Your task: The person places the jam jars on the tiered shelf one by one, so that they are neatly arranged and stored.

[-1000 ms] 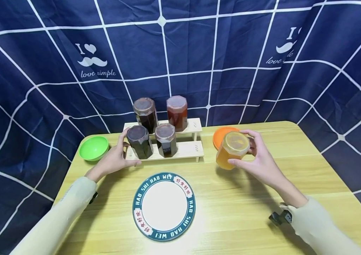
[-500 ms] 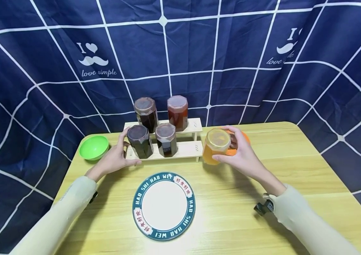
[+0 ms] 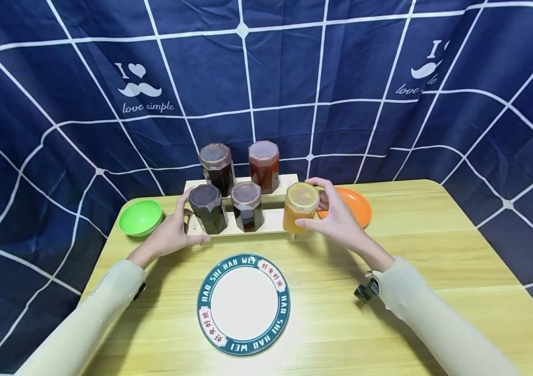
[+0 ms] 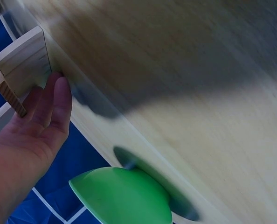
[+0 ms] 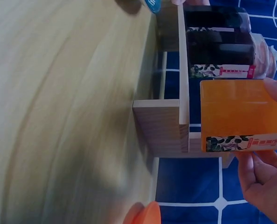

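My right hand [image 3: 337,216] grips a jar of orange-yellow contents [image 3: 299,209], upright over the right end of the lower shelf of a two-tier wooden rack [image 3: 273,222]. In the right wrist view a narrow gap shows between the jar's base [image 5: 204,116] and the shelf board [image 5: 183,93]. My left hand [image 3: 167,235] holds the rack's left end, thumb along the front edge; the left wrist view shows its fingers [image 4: 59,102] by the board's end. Two dark jars [image 3: 208,209] [image 3: 247,206] stand on the lower shelf. A dark jar [image 3: 218,167] and a red one [image 3: 264,167] stand on the upper.
A green bowl [image 3: 140,218] sits left of the rack, and an orange plate [image 3: 356,206] lies to its right, partly behind my right hand. A white plate with a teal rim [image 3: 203,292] lies in front. A blue grid-patterned cloth [image 3: 280,62] hangs behind the table.
My right hand has carried the orange-yellow jar leftward, from in front of the orange plate to over the lower shelf's right end. The left hand keeps its place on the rack.
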{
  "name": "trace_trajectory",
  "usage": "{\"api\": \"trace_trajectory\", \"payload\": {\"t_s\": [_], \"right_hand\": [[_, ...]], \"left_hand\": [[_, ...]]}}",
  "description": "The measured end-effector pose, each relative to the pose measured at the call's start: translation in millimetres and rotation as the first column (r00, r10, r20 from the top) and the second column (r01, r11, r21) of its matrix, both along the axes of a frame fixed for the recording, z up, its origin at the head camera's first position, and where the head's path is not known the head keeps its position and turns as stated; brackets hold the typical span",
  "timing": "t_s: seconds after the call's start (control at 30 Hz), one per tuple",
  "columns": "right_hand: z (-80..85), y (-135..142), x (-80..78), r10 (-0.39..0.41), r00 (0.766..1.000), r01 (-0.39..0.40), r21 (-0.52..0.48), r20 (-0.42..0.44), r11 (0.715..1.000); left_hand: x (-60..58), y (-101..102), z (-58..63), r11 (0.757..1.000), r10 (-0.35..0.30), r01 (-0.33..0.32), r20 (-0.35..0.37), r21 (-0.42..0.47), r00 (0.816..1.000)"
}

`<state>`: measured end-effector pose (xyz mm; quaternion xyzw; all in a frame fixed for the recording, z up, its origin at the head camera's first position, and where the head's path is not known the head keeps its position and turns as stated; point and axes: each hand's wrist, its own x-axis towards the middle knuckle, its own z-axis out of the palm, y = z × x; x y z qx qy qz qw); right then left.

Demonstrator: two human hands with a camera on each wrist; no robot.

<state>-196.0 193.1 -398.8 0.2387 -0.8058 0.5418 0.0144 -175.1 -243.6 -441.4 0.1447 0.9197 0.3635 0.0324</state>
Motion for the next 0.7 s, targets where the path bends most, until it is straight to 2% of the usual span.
{"api": "trace_trajectory", "payload": {"t_s": [0.33, 0.57, 0.7], "right_hand": [[-6.6, -10.9, -10.2, 0.018, 1.000, -0.018, -0.017, 0.012, 1.000], [-6.8, -13.2, -13.8, 0.006, 1.000, -0.006, 0.040, 0.012, 0.999], [-5.0, -13.5, -14.7, 0.010, 0.999, -0.013, 0.070, 0.043, 0.997]], "left_hand": [[0.8, 0.1, 0.4, 1.000, 0.000, 0.000, -0.011, -0.002, 1.000], [-0.1, -1.2, -2.5, 1.000, -0.005, 0.005, -0.038, 0.004, 0.999], [-0.5, -0.9, -2.8, 1.000, -0.008, 0.008, -0.035, 0.007, 0.999]]}}
